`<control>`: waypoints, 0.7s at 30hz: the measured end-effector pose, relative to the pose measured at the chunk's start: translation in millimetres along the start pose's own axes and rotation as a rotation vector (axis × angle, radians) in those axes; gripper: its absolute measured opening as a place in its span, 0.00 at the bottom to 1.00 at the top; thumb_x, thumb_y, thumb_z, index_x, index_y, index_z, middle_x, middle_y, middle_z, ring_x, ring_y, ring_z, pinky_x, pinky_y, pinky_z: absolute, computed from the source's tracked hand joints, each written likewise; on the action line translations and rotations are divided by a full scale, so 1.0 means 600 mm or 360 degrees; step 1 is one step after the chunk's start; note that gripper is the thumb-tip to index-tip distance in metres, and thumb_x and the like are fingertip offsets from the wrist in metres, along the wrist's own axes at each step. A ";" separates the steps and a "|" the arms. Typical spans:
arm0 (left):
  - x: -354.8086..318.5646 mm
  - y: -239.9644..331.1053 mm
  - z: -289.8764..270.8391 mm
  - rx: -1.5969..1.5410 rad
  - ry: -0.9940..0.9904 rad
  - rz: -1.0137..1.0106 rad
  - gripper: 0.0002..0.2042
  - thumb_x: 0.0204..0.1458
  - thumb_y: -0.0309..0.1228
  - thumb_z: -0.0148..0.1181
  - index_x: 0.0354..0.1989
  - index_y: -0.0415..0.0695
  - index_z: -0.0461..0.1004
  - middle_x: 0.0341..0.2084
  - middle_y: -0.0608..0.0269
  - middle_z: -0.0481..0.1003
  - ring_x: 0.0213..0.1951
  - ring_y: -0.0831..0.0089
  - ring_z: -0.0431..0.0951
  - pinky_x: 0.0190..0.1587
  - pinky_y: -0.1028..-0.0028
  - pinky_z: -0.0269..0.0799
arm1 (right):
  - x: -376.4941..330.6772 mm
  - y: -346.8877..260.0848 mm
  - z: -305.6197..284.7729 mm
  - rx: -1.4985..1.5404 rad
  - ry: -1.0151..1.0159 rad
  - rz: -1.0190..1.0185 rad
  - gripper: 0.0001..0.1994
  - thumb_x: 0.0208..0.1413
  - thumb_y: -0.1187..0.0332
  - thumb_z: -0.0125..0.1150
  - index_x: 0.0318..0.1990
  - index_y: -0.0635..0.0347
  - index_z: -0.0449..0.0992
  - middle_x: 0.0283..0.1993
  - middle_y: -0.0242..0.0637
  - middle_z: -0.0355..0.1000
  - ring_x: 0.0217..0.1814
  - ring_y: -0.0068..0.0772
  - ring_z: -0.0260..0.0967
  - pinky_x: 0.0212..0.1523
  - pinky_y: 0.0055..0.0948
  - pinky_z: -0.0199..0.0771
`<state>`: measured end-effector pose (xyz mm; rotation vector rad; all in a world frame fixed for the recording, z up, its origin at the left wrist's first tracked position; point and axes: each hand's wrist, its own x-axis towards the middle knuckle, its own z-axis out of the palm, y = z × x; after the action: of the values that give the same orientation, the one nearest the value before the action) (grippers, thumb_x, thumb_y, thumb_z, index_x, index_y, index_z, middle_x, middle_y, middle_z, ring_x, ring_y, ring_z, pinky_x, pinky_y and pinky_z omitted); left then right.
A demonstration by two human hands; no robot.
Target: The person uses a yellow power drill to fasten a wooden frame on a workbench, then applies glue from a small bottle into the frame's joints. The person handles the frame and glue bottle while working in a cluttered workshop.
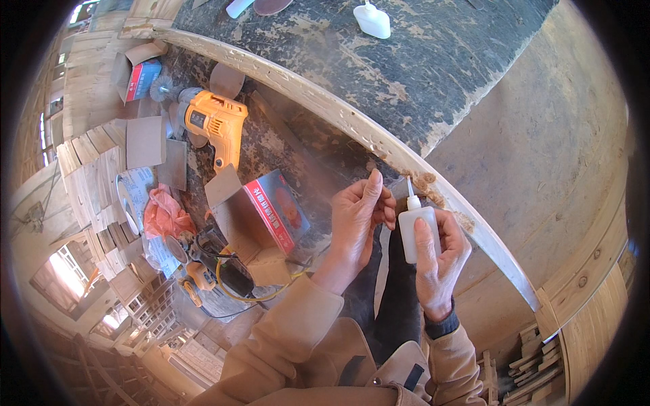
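Observation:
My right hand (441,254) is wrapped round a white squeeze bottle (408,233), which stands upright with its thin pointed nozzle at the top. Left of the bottle, my left hand (362,220) is closed, thumb against curled fingers; whatever it pinches, if anything, is too small to make out. Just beyond both hands runs a long, pale wooden strip (325,108) with rough hollows along its face. Brown sawdust (425,181) lies in small clumps on the strip, close to the nozzle tip.
A second white bottle (372,21) stands on the worn dark tabletop (447,47). At left are an orange drill (217,122) with a wire brush, an opened cardboard box (274,213), a crumpled red bag (167,213) and a yellow cable (223,284). Stacked boards (531,369) sit lower right.

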<state>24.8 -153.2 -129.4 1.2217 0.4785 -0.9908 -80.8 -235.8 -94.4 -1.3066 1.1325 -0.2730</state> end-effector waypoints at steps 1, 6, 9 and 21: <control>0.000 0.000 -0.001 0.0001 0.0002 0.0001 0.19 0.62 0.46 0.59 0.31 0.41 0.74 0.22 0.64 0.75 0.21 0.80 0.75 0.24 0.80 0.73 | 0.001 0.000 0.000 0.0006 -0.0003 0.0001 0.11 0.59 0.66 0.62 0.38 0.68 0.76 0.30 0.35 0.74 0.31 0.19 0.67 0.35 0.23 0.70; 0.001 -0.001 -0.003 -0.0013 0.0006 -0.0003 0.19 0.63 0.46 0.59 0.31 0.41 0.74 0.21 0.64 0.75 0.21 0.80 0.75 0.24 0.80 0.72 | 0.005 -0.003 0.001 -0.0042 -0.0019 -0.0025 0.10 0.59 0.66 0.62 0.37 0.67 0.76 0.29 0.35 0.74 0.31 0.19 0.67 0.34 0.24 0.69; 0.001 -0.002 -0.004 -0.0011 0.0008 -0.0002 0.18 0.63 0.46 0.59 0.31 0.41 0.74 0.22 0.64 0.75 0.21 0.80 0.75 0.24 0.80 0.72 | 0.006 -0.003 0.002 -0.0030 -0.0022 -0.0043 0.10 0.59 0.66 0.62 0.37 0.67 0.76 0.28 0.36 0.73 0.30 0.20 0.67 0.34 0.24 0.68; 0.003 -0.006 -0.007 -0.0017 -0.0010 0.0008 0.19 0.63 0.46 0.59 0.30 0.41 0.74 0.22 0.65 0.75 0.21 0.80 0.75 0.24 0.80 0.72 | 0.008 -0.001 0.000 -0.0059 -0.0032 -0.0052 0.10 0.58 0.67 0.61 0.38 0.67 0.76 0.28 0.35 0.73 0.30 0.20 0.67 0.33 0.24 0.68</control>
<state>23.3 -150.2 -134.3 1.2093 0.4753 -0.9860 -78.3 -239.7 -96.5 -1.3585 1.1047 -0.2632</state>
